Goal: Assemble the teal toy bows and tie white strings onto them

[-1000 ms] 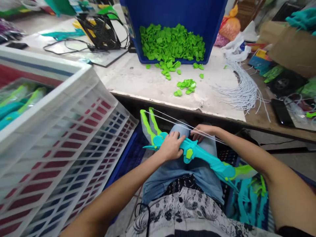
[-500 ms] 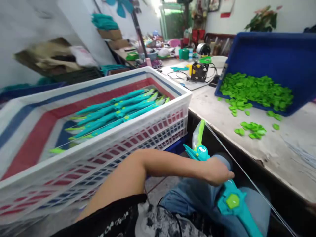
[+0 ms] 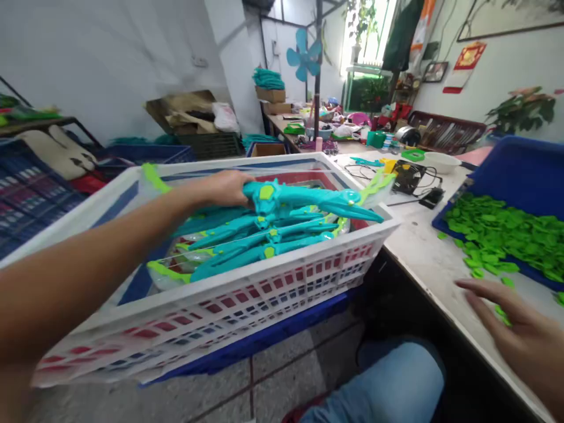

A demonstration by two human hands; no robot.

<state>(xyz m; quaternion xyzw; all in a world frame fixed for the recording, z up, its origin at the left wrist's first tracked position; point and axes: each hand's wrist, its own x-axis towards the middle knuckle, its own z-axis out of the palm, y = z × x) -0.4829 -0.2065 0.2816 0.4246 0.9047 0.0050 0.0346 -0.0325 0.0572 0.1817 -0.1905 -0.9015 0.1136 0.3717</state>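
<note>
Teal bow (image 3: 304,195) in our left hand (image 3: 227,188), over the white crate (image 3: 379,230)

We have our left hand closed around the bow near its middle, above the crate at left. Its right limb reaches over the crate's right rim, ending in a green and clear tip. More teal bows (image 3: 240,257) lie side by side in the crate beneath it; whether ours touches them, we cannot tell.

Our right hand (image 3: 522,335) is at the near right, by the bench (image 3: 423,258), fingers stretched out and the grip loose. We cannot tell whether it touches the surface. Small green pieces (image 3: 502,229) lie just beyond it, spilling from a blue bin (image 3: 520,164). Farther back on the bench stand a black fan (image 3: 408,176) and a white bowl (image 3: 443,163).
</note>
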